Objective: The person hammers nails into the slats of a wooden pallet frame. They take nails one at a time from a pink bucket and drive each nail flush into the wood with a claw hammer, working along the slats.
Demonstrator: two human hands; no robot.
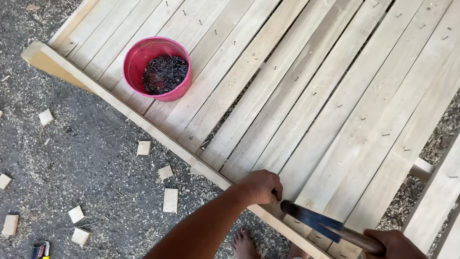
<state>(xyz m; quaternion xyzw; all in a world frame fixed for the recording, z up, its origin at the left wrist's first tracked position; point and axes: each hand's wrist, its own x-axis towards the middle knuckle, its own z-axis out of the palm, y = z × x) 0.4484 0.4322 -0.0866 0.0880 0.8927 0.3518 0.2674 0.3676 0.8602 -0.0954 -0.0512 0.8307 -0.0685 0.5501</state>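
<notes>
My right hand (395,244) grips the wooden handle of a hammer (316,221) at the bottom right. Its dark metal head points toward my left hand (261,186). That hand rests on the near edge of the pale wooden slat panel (306,96), fingers pinched together as if on a small nail, which is hidden. A pink tub (136,60) full of dark nails stands on the slats at the upper left, well away from both hands.
The panel's frame board (110,93) runs diagonally along the near edge. Small wood offcuts (170,200) lie scattered on the sawdust-strewn ground at the left. A bare foot (244,242) shows below my left arm. Several nails stand in the slats.
</notes>
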